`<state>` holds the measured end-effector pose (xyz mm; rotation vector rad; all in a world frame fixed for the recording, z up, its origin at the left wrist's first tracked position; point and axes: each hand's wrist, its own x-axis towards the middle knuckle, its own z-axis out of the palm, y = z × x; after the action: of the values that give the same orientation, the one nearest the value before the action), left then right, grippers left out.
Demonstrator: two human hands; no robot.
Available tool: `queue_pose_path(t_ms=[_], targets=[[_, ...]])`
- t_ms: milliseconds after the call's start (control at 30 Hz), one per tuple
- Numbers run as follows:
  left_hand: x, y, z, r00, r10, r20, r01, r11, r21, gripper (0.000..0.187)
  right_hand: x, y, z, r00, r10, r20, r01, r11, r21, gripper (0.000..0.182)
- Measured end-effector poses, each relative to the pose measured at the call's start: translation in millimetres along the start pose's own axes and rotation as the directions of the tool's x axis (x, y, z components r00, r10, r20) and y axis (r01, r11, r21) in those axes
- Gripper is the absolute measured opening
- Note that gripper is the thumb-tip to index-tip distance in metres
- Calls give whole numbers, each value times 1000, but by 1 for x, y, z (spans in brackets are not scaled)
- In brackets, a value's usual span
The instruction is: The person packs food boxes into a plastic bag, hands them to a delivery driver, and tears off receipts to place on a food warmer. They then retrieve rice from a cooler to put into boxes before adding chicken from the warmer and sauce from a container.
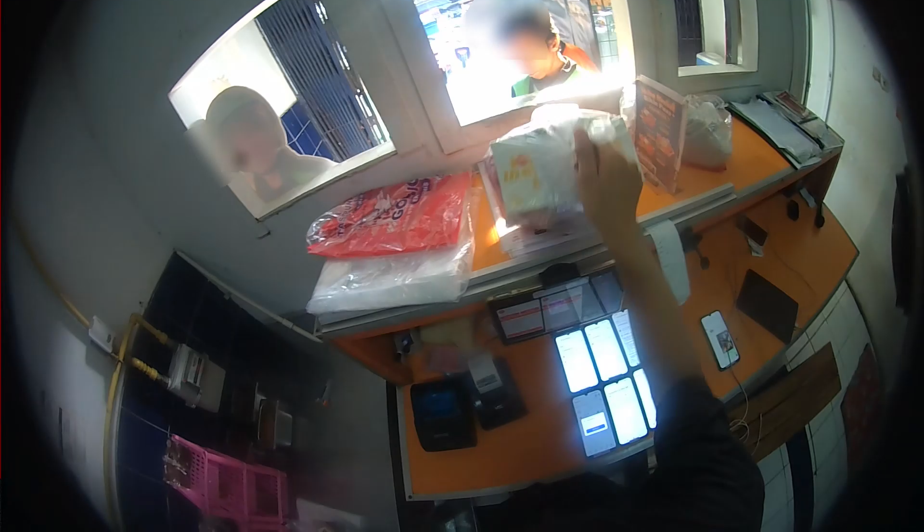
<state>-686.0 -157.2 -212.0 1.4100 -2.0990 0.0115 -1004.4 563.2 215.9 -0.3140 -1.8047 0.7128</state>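
Observation:
My right hand (608, 181) reaches forward over the raised counter, its fingers closed on a white plastic bag (553, 133). Through the bag shows a pale box (529, 181) with yellow print. The bag is in front of the service window, where a person (568, 65) stands on the other side. Papers (539, 239) lie under and beside the bag. My left hand is out of the frame.
Red and clear plastic packs (390, 219) lie left on the counter; an orange sign (659, 133) and another white bag (707, 133) stand right. Below are several lit phones (604, 349), a card terminal (443, 415), a charging phone (719, 340) and a dark tablet (767, 305).

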Motion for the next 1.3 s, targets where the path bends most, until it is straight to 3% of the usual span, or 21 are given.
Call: queue_pose_path(t_ms=[67, 133, 167, 200, 233, 300, 367, 400, 433, 467, 500, 533, 567, 667, 700, 767, 833, 900, 967, 1200, 1300], targets=[[2, -6, -3, 1000, 10, -5, -10, 1000, 1, 56, 30, 36, 48, 966, -239, -101, 193, 923, -332, 40], [3, -13, -4, 999, 35, -2, -35, 999, 6, 56, 61, 64, 81, 937, -348, -33, 336, 922, -192, 40], [3, -15, -3, 999, 47, -3, -47, 999, 6, 57, 67, 37, 68, 979, -85, 184, 137, 947, -292, 40], [4, -18, -2, 998, 61, -6, -61, 998, 6, 57, 73, 44, 77, 971, -32, 236, 102, 952, -290, 40], [5, -22, -1, 996, 84, -6, -84, 996, 6, 57, 79, 56, 88, 952, -83, 294, 171, 942, -289, 40], [9, -32, 8, 992, 122, -34, -121, 992, 23, 57, 78, 57, 87, 955, -71, 288, 159, 942, -294, 37], [11, -45, 19, 962, 243, -126, -242, 970, 20, 59, 36, 44, 56, 932, -359, 51, 363, 918, -162, 32], [12, -47, 22, 922, 332, -201, -338, 941, 5, 61, 1, 20, 37, 880, -428, -205, 435, 900, -13, 25], [14, -53, 23, 942, 302, -148, -310, 950, -33, 63, -49, -8, 5, 917, -374, -138, 386, 920, 71, 16], [10, -51, 19, 959, 266, -97, -273, 960, -68, 66, -102, -16, -5, 881, -455, -126, 470, 870, 145, 11], [2, -25, -10, 994, 111, -2, -110, 991, -75, 68, -164, -6, -7, 914, -384, 131, 299, 856, 421, 12], [-2, 6, -41, 995, -47, 83, 53, 995, -79, 69, -224, 0, -9, 827, -472, 305, 311, 836, 452, 11], [-3, 6, -40, 995, -57, 85, 62, 996, -57, 69, -263, -3, -26, 612, -414, 674, 310, 909, 277, 12], [-1, 11, -46, 988, -95, 121, 102, 993, -56, 70, -378, 48, -47, 468, -51, 882, -7, 998, 62, 17], [-1, 15, -48, 988, -79, 132, 86, 995, -49, 70, -396, 60, -62, 465, -30, 885, -15, 999, 41, 17], [-4, 16, -52, 985, -69, 157, 89, 988, -125, 69, -418, 82, -95, 549, 206, 810, -122, 979, -166, 15], [-5, 21, -58, 988, -47, 144, 54, 998, -45, 69, -421, 102, -128, 587, 230, 776, -15, 962, -274, 16], [-5, 24, -59, 991, -26, 128, 23, 999, 24, 69, -419, 116, -154, 591, 123, 797, 198, 936, -291, 31], [-2, 23, -54, 995, -36, 94, 37, 999, -8, 70, -415, 123, -166, 504, 196, 841, 230, 908, -349, 40], [-2, 25, -57, 987, -78, 139, 79, 997, -1, 70, -419, 130, -172, 437, 230, 869, 275, 886, -373, 53], [1, 11, -43, 998, -43, 44, 42, 998, 41, 69, -423, 133, -170, 440, 234, 867, 296, 873, -386, 55]])
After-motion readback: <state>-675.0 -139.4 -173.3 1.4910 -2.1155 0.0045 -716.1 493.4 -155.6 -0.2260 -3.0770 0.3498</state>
